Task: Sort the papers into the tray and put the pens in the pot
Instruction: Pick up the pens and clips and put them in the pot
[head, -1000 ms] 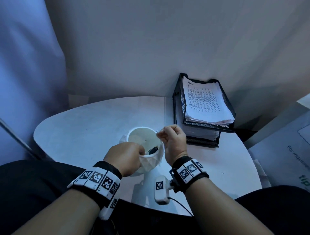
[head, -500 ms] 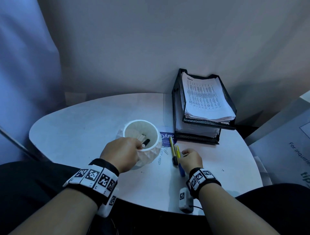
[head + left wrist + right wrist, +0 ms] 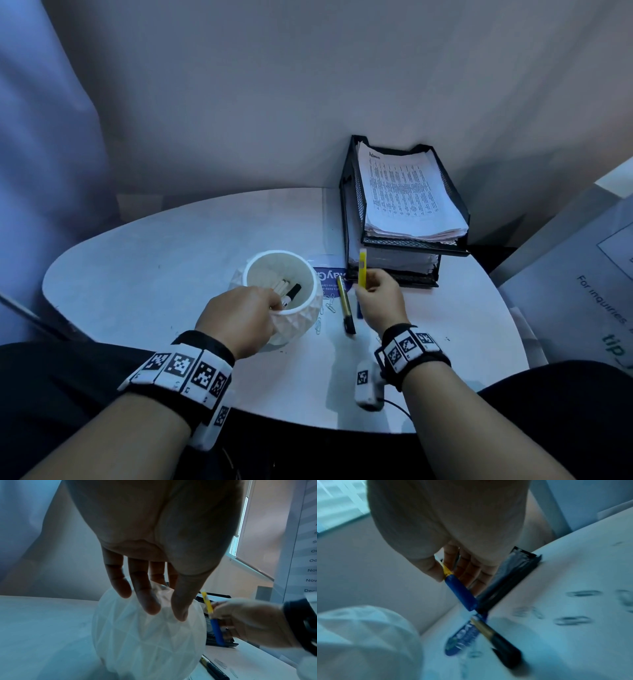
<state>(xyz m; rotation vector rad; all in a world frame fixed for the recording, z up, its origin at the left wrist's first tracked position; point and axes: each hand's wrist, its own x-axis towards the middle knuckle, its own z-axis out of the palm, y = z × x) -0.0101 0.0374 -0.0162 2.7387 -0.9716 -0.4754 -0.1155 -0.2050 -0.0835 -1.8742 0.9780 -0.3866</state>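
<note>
The head view looks forward and down from above the pot, taking in the whole table and the tray behind the pot. The left wrist view sits close behind the pot, facing it along the fingers. The right wrist view looks down beside the pot, blurred. All three share the pot and the yellow-and-blue pen.

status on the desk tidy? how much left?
Mostly done. Done: papers stacked in the black tray; several pens already in the white pot, which the left hand holds by the rim. In hand: the right hand pinches a yellow-and-blue pen. Left: that pen, plus the gold-and-black pen lying on the table.
</note>
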